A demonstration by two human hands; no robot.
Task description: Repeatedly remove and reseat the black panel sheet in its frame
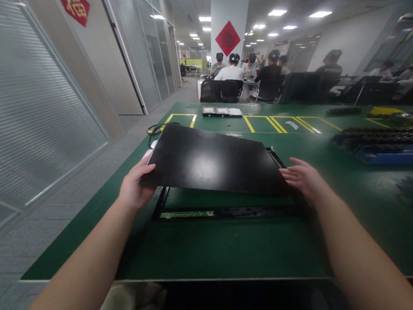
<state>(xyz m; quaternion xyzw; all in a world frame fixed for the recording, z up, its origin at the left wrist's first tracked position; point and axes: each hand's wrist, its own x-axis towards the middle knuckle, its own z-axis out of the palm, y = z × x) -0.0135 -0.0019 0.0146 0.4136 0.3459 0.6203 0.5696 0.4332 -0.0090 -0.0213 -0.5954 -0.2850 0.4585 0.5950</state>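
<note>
A black, glossy flat screen panel point(210, 162) is tilted above the table, its left end raised higher than its right. My left hand point(136, 183) is closed on the panel's left edge, thumb on top and the other fingers partly hidden beneath. At the right edge, my right hand point(303, 177) has its fingers stretched out, fingertips against the panel's side and thumb apart from it. Under the panel lies a thin black frame point(256, 211), with a green circuit board strip point(186, 215) along its near side. The panel hides much of the frame.
The green table point(233, 250) bears yellow tape outlines point(258, 123). Several drive-like boxes point(221, 111) sit at the back, and a black cable point(156, 128) lies at the left. A blue tray point(396, 153) with dark parts stands right. Several people sit beyond.
</note>
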